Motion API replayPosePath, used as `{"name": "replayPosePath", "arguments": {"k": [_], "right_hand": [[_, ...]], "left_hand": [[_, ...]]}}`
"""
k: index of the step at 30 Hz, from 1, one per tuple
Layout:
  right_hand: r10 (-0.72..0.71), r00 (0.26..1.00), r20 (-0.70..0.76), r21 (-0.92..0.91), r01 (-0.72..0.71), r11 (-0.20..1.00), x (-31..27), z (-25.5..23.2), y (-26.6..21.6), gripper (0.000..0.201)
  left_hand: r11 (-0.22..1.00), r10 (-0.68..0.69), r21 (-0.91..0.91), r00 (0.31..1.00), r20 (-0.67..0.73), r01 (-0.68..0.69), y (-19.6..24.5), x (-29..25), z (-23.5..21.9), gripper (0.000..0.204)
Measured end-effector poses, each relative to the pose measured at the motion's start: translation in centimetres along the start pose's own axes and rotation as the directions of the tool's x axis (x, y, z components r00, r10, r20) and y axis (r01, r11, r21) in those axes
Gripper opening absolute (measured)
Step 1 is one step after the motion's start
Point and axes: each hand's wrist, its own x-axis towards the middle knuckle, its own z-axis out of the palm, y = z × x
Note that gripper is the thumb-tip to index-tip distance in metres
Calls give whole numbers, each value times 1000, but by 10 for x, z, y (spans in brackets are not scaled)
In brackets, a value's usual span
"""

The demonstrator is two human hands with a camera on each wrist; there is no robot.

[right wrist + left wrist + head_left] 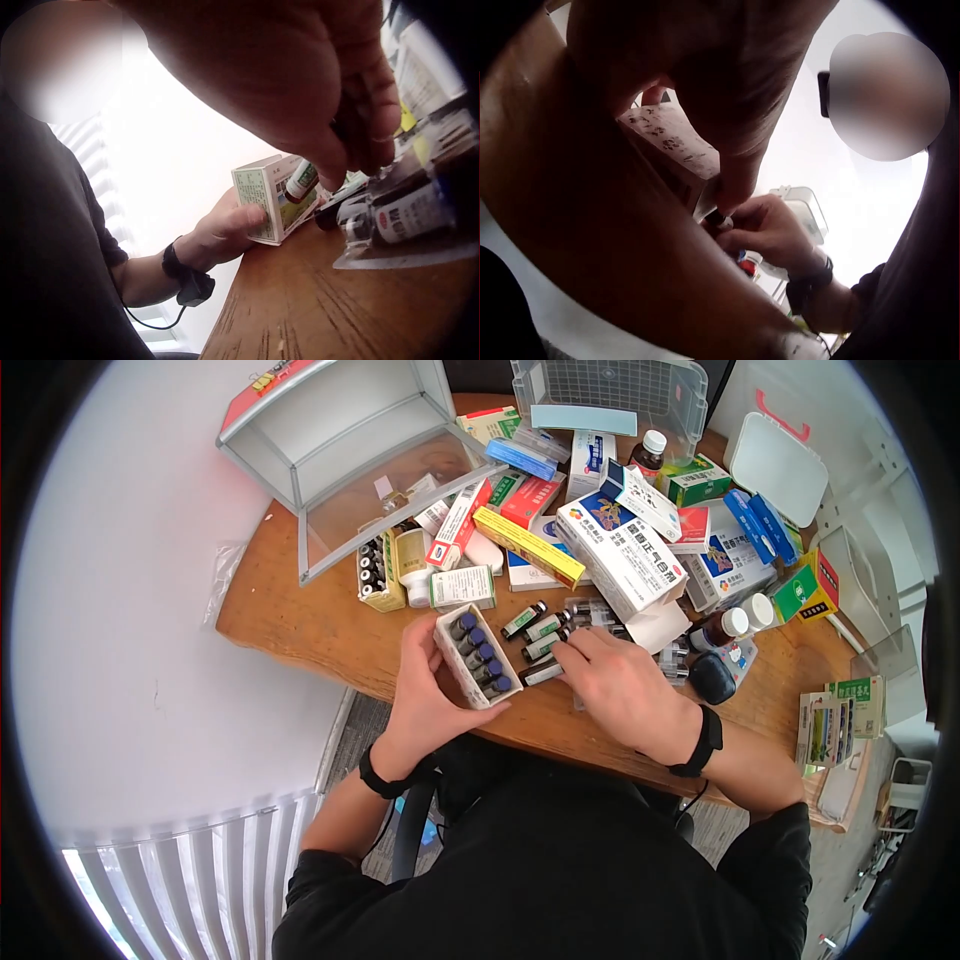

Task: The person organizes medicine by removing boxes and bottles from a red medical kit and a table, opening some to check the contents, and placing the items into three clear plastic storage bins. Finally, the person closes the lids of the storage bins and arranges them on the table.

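Observation:
My left hand (425, 695) grips a small open white box (450, 653), thumb at its near end and fingers along its far side. Several dark vials with purple caps (487, 652) stand inside it. In the right wrist view the box (257, 196) shows a green-printed side. My right hand (630, 685) pinches a small dark bottle (541, 673), which lies tilted just right of the box; its green and white label (303, 178) shows in the right wrist view. Similar small bottles (523, 620) lie beyond its fingertips on the wooden table.
Medicine boxes, including a large white one (622, 552) and a yellow one (528, 547), crowd the table (290, 610) behind the hands. A carton of small bottles (380, 572) stands at left, brown bottles (715, 630) and a black case (712, 678) at right.

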Motion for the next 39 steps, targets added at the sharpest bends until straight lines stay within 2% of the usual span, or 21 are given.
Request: {"name": "replayPosePath", "arguments": {"k": [1,2,4,7,11,13,14,16,17,20,21,23,28,30,34,36,37,39], "right_hand": [[0,1000,0,0,0,1000,0,0,0,21],[0,1000,13,7,0,1000,0,0,-1,21],[0,1000,27,15,-1,1000,0,1,-1,21],[-16,999,39,-15,16,1000,0,4,0,19],[-24,999,45,-64,27,998,3,5,-1,18],[-29,998,55,-75,33,997,4,4,-1,18],[-31,998,47,-71,34,997,4,4,-1,19],[-34,999,39,-67,37,997,4,3,0,20],[-38,999,26,-52,39,998,3,2,1,24],[-28,1000,2,-38,28,999,1,-2,2,31],[-14,1000,-8,-38,14,999,0,-4,2,35],[0,1000,-16,-23,-1,1000,-2,-8,6,37],[81,997,-1,46,-81,996,-5,-24,6,35],[121,991,-51,91,-116,989,-5,-26,8,33],[102,989,-109,113,-90,990,4,-34,2,31],[127,974,-190,220,-84,972,10,-39,-6,30],[121,975,-185,221,-78,972,12,-42,-11,30],[70,983,-171,389,2,921,18,-47,-22,30]], "left_hand": [[995,70,79,997,-33,-68,0,-1,3,128],[995,70,79,997,-33,-68,1,-3,3,128],[980,30,200,998,-48,-20,3,-8,3,139],[978,4,208,1000,-22,0,5,-11,-3,145],[968,-11,250,1000,25,4,2,-14,-16,142],[965,-145,223,989,18,137,1,-15,-20,139],[965,-146,224,989,16,139,5,-14,-21,139],[975,-192,114,981,8,190,17,-10,-23,114],[975,-192,113,981,5,190,17,-10,-23,114],[953,-119,279,993,-2,115,20,-10,-17,82],[954,-118,277,993,-5,115,20,-11,-12,82],[925,-24,379,1000,-12,27,17,-13,-4,74],[928,27,373,997,-69,1,17,-11,7,68],[923,45,386,996,-72,-14,17,-11,8,68],[922,34,388,997,-71,-4,16,-10,8,69],[920,31,393,997,-76,1,15,-11,8,70],[919,44,393,996,-72,-12,14,-11,8,70],[919,51,394,996,-75,-18,14,-12,9,71]]}}
